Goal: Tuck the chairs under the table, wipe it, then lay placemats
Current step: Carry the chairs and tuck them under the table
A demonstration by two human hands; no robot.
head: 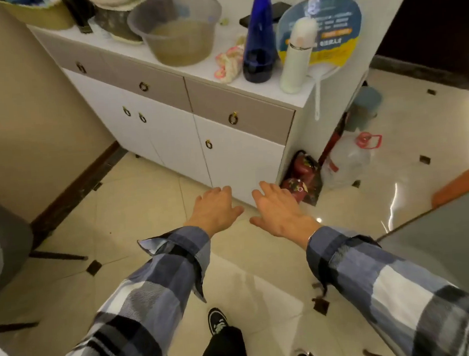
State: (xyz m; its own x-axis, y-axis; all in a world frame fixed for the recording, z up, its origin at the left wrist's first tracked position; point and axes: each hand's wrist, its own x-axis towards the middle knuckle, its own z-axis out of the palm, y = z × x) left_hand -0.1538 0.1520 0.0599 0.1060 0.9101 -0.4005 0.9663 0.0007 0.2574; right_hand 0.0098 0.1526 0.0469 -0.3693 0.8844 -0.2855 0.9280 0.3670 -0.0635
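1. The left hand [216, 210] and right hand [279, 209] are reaching forward side by side, fingers spread and relaxed, holding nothing.
2. A grey chair [0, 241] is standing well to the left of the hands.
3. What is probably the table [451, 239] is showing at the right edge.
4. A white cabinet [240, 160] is standing just beyond the fingertips.

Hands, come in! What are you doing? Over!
Left hand and right hand open, holding nothing. Grey chair at left, untouched. White cabinet straight ahead.
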